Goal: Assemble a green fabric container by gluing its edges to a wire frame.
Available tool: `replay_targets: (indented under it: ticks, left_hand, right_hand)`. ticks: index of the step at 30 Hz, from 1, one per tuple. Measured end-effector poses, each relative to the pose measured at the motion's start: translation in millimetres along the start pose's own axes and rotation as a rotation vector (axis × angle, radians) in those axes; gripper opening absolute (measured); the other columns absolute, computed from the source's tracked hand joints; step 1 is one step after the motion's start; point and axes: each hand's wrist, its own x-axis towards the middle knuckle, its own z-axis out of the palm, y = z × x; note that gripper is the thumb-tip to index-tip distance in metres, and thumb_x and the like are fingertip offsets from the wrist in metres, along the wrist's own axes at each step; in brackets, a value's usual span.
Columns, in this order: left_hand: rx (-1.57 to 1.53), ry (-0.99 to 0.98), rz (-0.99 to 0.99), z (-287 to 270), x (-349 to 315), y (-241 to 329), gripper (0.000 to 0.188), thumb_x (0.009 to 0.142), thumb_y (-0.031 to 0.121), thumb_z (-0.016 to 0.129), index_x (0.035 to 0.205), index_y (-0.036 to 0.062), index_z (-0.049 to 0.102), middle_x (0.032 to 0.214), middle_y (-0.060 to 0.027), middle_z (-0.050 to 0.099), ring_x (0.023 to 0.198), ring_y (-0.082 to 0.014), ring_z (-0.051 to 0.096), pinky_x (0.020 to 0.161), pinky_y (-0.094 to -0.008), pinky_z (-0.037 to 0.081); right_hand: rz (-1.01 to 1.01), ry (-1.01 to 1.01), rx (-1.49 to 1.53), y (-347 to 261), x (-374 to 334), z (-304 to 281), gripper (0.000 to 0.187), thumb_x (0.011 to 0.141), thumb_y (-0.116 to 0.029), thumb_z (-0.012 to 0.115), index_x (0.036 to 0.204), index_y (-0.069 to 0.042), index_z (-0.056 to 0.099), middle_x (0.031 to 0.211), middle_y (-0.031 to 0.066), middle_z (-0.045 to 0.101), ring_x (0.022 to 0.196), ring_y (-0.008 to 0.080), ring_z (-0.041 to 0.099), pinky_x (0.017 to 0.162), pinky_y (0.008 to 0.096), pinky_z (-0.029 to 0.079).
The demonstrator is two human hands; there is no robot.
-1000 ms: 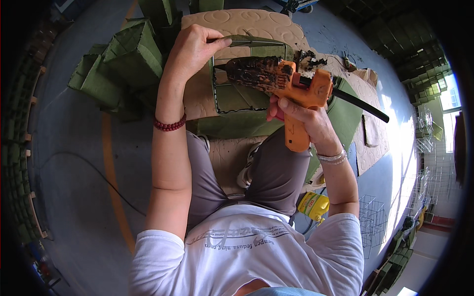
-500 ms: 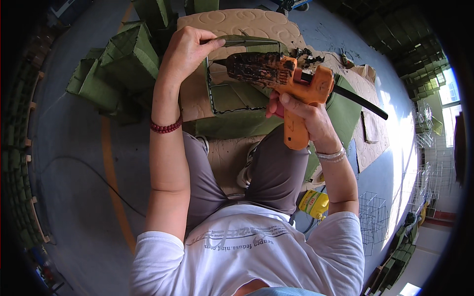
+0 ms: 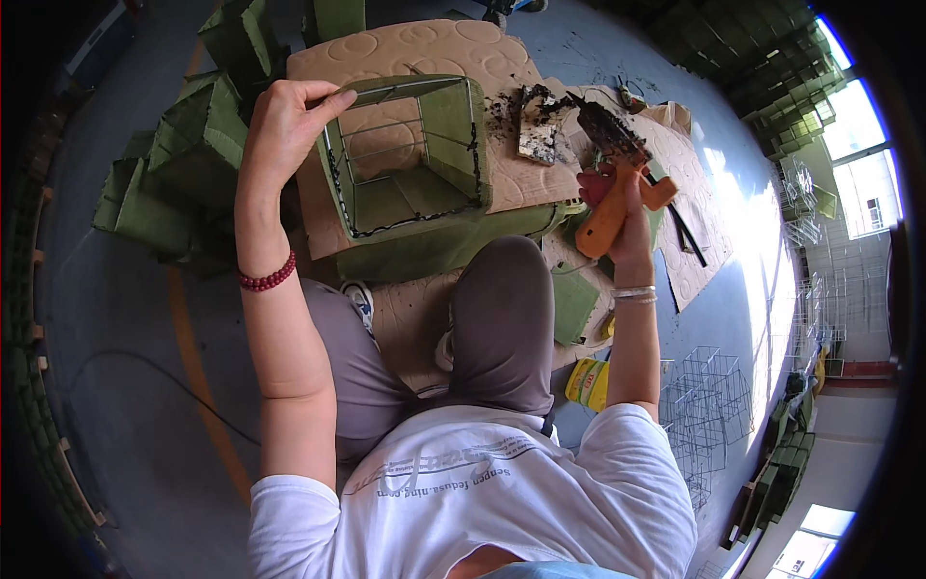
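Note:
An open-topped green fabric box (image 3: 451, 130) with a wire frame lies in front of my knees. Black glue runs in beads along its rim. My left hand (image 3: 280, 135) pinches the fabric edge at the box's far left corner. My right hand (image 3: 629, 227) grips an orange hot glue gun (image 3: 603, 220) by its handle, to the right of the box and apart from it. The gun's front is caked in black glue, and its nozzle points up and away, near a glue-smeared block (image 3: 532, 145). A black glue stick (image 3: 690, 236) shows behind the gun.
Embossed brown cardboard (image 3: 405, 53) covers the work surface. Several green fabric boxes (image 3: 198, 130) stand at the left. Bare wire frames (image 3: 709, 410) and a yellow container (image 3: 586, 384) are at the lower right. A dark cable (image 3: 183, 381) crosses the floor on the left.
The glue gun has moved away from the box's rim to the right, and its nozzle has swung from pointing left to pointing away. My left hand still holds the fabric edge. The whole view has shifted.

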Motion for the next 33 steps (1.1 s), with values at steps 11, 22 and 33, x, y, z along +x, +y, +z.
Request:
replay_targets:
  ticks: [11, 22, 33]
  left_hand:
    - [-0.032, -0.024, -0.088, -1.2, -5.1, 10.6, 0.027, 0.089, 0.020, 0.072, 0.086, -0.0072, 0.068, 0.058, 0.0016, 0.036, 0.059, -0.0036, 0.034, 0.051, -0.0278, 0.029]
    - [-0.047, -0.032, -0.099, -8.8, -5.2, 7.4, 0.029, 0.090, 0.018, 0.070, 0.077, -0.0069, 0.062, 0.058, 0.0003, 0.035, 0.061, -0.0031, 0.033, 0.050, -0.0272, 0.027]
    - [-0.029, -0.034, -0.137, -5.4, -10.3, 14.1, 0.029, 0.090, 0.020, 0.071, 0.084, -0.0083, 0.066, 0.060, 0.0032, 0.042, 0.061, -0.0040, 0.036, 0.052, -0.0258, 0.031]
  right_hand:
    - [0.021, 0.404, 0.398, 137.9, 92.1, -37.4, 0.047, 0.088, -0.047, 0.070, 0.120, -0.015, 0.056, 0.112, 0.0061, 0.065, 0.101, 0.0248, 0.065, 0.096, 0.0476, 0.053]
    - [0.356, 0.479, 0.389, 189.3, 137.3, -13.9, 0.058, 0.088, -0.056, 0.065, 0.121, -0.010, 0.052, 0.118, 0.0117, 0.060, 0.104, 0.0310, 0.064, 0.093, 0.0600, 0.052]
    - [0.566, 0.418, -0.450, 125.8, 132.2, -5.6, 0.079, 0.090, -0.071, 0.047, 0.114, 0.003, 0.060, 0.088, 0.0193, 0.071, 0.083, 0.0354, 0.072, 0.065, 0.0427, 0.061]
